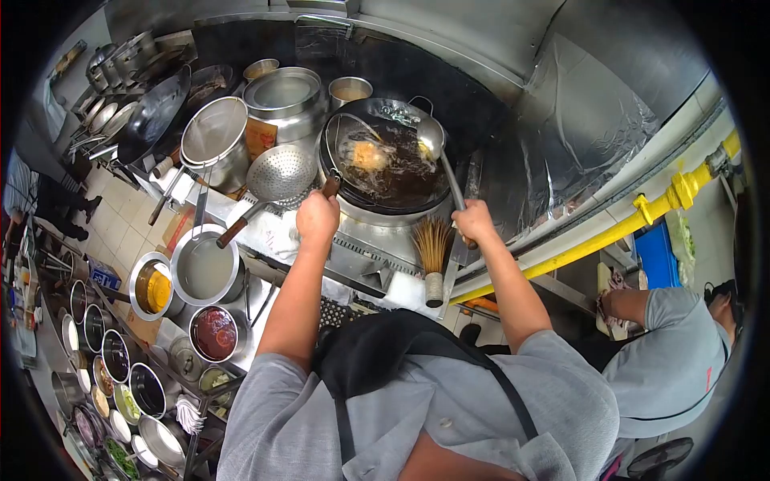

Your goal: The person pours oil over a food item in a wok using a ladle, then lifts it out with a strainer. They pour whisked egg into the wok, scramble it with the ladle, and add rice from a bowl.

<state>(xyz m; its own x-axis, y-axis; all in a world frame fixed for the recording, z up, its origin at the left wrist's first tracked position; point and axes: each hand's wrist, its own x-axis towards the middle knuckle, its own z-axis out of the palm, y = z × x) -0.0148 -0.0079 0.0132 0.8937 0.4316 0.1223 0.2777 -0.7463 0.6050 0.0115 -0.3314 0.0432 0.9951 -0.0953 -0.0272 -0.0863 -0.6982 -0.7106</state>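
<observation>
My left hand is closed round the wooden handle of a wire strainer, whose round head lies in the wok. In my right hand is the long handle of a metal ladle, its bowl at the wok's right inner side. Dark bubbling oil fills the black wok, and a golden piece of food floats within the strainer's ring. Left of the wok, a perforated skimmer rests with its handle toward me. A bamboo brush stands just below the wok.
Steel pots and a deep strainer stand at the left. Nearer me are a pot of cloudy liquid and a bowl of red sauce. A yellow pipe runs along the right, beside a co-worker.
</observation>
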